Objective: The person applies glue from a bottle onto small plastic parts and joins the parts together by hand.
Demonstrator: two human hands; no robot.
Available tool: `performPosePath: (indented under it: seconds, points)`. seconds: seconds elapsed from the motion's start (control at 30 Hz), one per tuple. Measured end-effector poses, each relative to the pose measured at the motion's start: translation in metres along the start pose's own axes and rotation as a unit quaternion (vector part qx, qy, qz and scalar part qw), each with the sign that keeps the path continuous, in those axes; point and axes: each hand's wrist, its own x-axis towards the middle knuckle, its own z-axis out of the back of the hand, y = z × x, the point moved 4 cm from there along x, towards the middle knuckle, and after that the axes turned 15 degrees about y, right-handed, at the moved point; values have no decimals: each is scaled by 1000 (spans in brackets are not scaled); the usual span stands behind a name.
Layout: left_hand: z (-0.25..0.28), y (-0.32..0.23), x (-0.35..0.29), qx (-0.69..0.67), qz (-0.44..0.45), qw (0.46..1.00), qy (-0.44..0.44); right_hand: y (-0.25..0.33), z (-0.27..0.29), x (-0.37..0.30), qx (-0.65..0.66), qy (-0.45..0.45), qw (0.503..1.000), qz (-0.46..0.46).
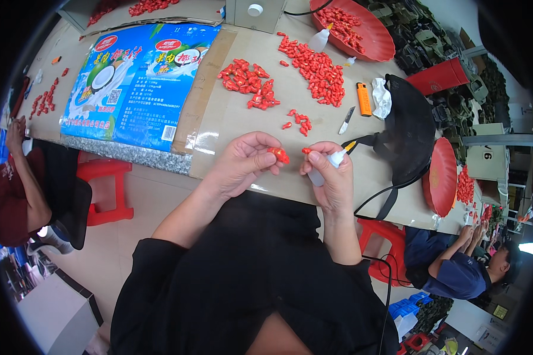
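Head view: red pieces (344, 26) in red tray (379, 47)

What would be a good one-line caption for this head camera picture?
Left hand pinches a small red piece; right hand holds a small white squeeze bottle.

Red plastic pieces (316, 68), orange lighter (364, 99), blue-and-white flattened carton (137, 83), red bowl (361, 32).

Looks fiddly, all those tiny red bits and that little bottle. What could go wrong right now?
1. The right hand holds both a small red piece and a squeeze bottle; its contents might get on the fingers.
2. The left hand pinches a red piece over the table edge; a slip would likely drop it into the lap.
3. A lighter lies nearby.
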Motion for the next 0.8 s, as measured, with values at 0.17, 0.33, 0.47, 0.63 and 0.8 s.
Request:
performPosePath:
  seconds: [0.17, 0.33, 0.47, 0.63, 0.8]
  points:
    - [-4, 0, 2, 21, 10, 1000, 2, 3, -4, -3, 8, 2, 1000, 22]
    - [-3, 2, 0, 65, 2, 998, -13, 5, -18, -9, -110, -3, 993, 31]
    - [-3, 2, 1, 82, 3, 997, -7, 11, -25, -10, -306, 25, 945, 112]
    - [-4, 2, 1, 79, 3, 997, -3, 11, -26, -11, -308, 28, 945, 105]
    - [-3, 2, 0, 85, 11, 996, -4, 11, -25, -10, -318, 40, 942, 102]
